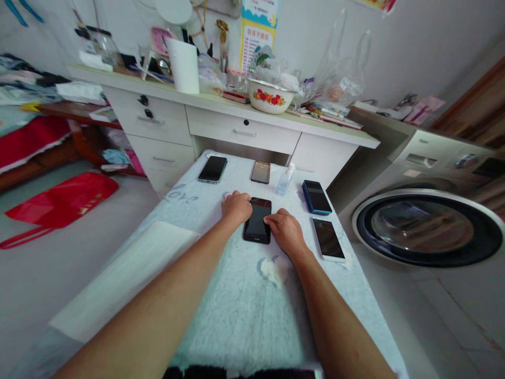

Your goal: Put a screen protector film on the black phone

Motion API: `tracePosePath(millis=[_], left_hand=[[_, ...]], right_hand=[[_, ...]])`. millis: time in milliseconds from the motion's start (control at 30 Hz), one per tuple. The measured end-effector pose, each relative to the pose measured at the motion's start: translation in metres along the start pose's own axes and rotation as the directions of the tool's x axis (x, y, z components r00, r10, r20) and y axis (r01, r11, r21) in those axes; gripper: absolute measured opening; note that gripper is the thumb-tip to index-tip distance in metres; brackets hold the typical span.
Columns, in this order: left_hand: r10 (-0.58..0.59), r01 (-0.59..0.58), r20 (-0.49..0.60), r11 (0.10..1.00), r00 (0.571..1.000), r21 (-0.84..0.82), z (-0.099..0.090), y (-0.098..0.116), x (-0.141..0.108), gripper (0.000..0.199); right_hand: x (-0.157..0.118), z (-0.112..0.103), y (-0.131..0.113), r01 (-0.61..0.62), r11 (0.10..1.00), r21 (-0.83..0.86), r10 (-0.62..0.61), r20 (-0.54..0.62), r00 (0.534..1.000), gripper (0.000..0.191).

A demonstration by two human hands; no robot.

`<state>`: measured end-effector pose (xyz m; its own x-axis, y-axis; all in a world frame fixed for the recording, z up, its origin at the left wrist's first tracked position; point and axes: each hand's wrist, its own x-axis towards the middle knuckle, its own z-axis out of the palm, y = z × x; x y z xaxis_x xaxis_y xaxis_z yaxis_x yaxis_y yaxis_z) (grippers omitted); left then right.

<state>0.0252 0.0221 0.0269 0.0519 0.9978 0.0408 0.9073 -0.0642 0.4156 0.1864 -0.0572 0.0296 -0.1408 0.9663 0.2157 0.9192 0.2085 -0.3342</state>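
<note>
A black phone (257,223) lies face up on the cloth-covered table (244,316), between my two hands. My left hand (236,207), its fingers curled together, touches the phone's upper left edge. From the right, my right hand (284,229) has its fingers pinched together over the phone's right edge and screen. Whatever either hand holds between the fingers is too small or hidden to make out. Beyond the phone are a brown phone case (261,172) and a clear spray bottle (284,180).
Other phones lie around: one at the back left (213,169), a blue-edged one (317,197) and a white-edged one (329,239) at the right. Behind stands a white desk (244,129) with a flowered bowl (271,97). A washing machine (426,210) is at the right.
</note>
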Motion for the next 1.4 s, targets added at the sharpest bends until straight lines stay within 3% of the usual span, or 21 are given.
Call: tracePosePath(millis=[167, 333, 767, 900, 1133, 1400], left_hand=[[0.049, -0.052, 0.065, 0.998, 0.997, 0.044, -0.016, -0.003, -0.016, 0.029], [0.098, -0.123, 0.208, 0.986, 0.973, 0.111, -0.027, -0.007, -0.041, 0.03], [0.204, -0.23, 0.288, 0.971, 0.936, 0.06, -0.032, -0.013, -0.067, 0.054], [0.228, -0.248, 0.3, 0.968, 0.926, 0.029, -0.031, -0.017, -0.067, 0.049], [0.228, -0.215, 0.247, 0.973, 0.942, -0.081, -0.028, -0.018, -0.067, 0.031], [0.194, -0.024, 0.309, 0.877, 0.931, -0.479, -0.02, -0.021, -0.066, 0.026]], right_hand=[[0.0, 0.002, 0.001, -0.025, 1.0, -0.006, 0.024, -0.026, 0.999, 0.023], [0.0, 0.002, 0.002, -0.035, 0.999, -0.006, 0.035, -0.031, 0.999, 0.022], [0.001, 0.003, 0.001, -0.071, 0.997, -0.023, 0.07, -0.023, 0.997, 0.022], [0.001, 0.003, 0.001, -0.064, 0.998, -0.012, 0.064, -0.022, 0.998, 0.023], [0.001, 0.002, 0.001, -0.071, 0.997, -0.014, 0.071, -0.006, 0.997, 0.022], [0.0, 0.002, 0.002, -0.057, 0.998, -0.036, 0.056, -0.022, 0.998, 0.023]])
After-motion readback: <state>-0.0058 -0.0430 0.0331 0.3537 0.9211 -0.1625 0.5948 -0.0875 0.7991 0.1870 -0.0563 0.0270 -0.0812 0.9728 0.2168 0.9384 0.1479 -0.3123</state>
